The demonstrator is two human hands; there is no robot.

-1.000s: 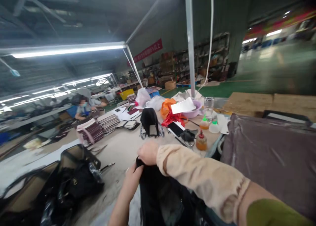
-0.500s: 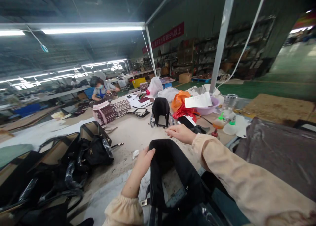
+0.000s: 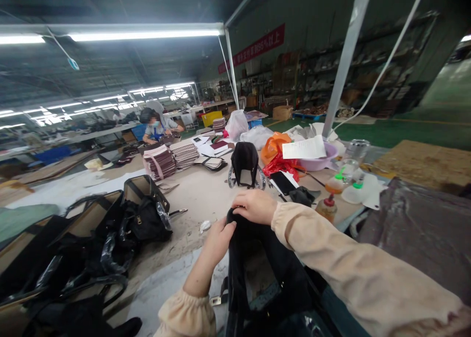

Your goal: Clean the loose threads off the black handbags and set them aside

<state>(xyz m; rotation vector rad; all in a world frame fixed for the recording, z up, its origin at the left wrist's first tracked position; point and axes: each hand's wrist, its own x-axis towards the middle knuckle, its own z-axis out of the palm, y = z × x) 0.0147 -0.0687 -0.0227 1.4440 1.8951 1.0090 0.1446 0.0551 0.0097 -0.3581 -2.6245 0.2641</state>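
Observation:
Directly before me is a black bag (image 3: 290, 273), its mouth facing up and its lower part running out of view. My left hand (image 3: 220, 236) grips the far left corner of the rim, thumb on top. At that same corner my right hand (image 3: 255, 207) pinches the black edge between thumb and fingers. A strap with a metal clasp (image 3: 217, 300) hangs by the bag's left side. Beyond my hands another black bag (image 3: 246, 161) stands upright on the table, its handles wrapped in clear plastic.
Several black bags with tan insides (image 3: 99, 229) crowd the left. Stacked maroon pieces (image 3: 160, 161), a lilac basin (image 3: 318, 163), an orange plastic bag (image 3: 274, 148) and glue bottles (image 3: 327, 208) lie farther back. A metal post (image 3: 346, 62) rises at right. A co-worker (image 3: 158, 126) sits beyond.
My right hand has moved left and down onto the bag's rim, joining my left hand at the corner. The view has shifted slightly to the left.

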